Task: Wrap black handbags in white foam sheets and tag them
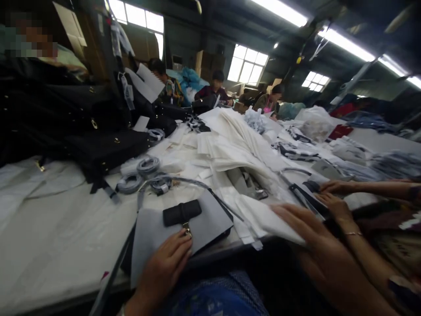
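A dark handbag (226, 228) lies at the table's front edge, its front covered by a grey protective sheet (148, 230). A black strap piece (182, 213) with a gold clasp (187, 229) sits over the sheet, and a wrapped handle (184, 179) arches behind. My left hand (167, 261) is on the bag's front, fingers together and fingertips at the clasp; its thumb is hidden. To the right, my right hand (324, 250), smeared by motion, has its fingers over the end of a white sheet (266, 215) that stretches from the pile. Its thumb is not visible.
Stacked white sheets (237, 136) fill the table's middle. Wrapped strap coils (148, 164) and black bags (108, 145) lie to the left. A co-worker's hands (335, 204) handle another bag at the right. Several people sit along the far side.
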`<state>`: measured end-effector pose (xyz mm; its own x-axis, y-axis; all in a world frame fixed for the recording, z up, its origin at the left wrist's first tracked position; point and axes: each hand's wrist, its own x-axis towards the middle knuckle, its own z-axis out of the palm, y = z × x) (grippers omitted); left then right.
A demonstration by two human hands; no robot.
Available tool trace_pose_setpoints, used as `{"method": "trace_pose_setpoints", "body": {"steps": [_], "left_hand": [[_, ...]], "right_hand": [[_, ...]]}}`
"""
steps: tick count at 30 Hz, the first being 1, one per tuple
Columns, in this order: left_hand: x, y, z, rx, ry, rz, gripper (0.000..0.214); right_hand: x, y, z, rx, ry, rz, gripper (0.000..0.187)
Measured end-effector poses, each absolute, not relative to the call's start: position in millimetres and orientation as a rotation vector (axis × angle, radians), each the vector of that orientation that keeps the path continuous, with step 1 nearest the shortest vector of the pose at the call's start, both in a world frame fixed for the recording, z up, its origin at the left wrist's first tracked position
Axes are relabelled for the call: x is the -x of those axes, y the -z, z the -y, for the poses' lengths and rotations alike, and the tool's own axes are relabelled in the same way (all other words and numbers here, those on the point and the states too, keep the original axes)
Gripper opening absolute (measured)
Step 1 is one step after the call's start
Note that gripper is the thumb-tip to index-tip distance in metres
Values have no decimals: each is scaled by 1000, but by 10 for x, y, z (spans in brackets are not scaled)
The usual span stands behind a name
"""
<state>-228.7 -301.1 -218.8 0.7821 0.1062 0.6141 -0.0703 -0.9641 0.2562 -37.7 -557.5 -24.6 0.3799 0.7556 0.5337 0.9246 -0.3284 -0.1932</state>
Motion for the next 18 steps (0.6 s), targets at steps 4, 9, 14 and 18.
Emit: {"method": "trace_pose_setpoints", "body": {"steps": [4,9,14,18], "left_hand": [[2320,2171,3071,-2687,-849,-104,24],[2355,2207,3117,-2697,-775,-224,26],[2376,2199,3128,-2687,-837,-167,31],[2375,2190,3128,-2681,-919,-168,31]], "right_hand": [[538,564,4596,2073,356,1823,61],[673,1310,3990,2047,117,2120,54],[608,1681,4111,2056,-134,2136,67],[613,1595,4079,1999,-117,2185,57]]}}
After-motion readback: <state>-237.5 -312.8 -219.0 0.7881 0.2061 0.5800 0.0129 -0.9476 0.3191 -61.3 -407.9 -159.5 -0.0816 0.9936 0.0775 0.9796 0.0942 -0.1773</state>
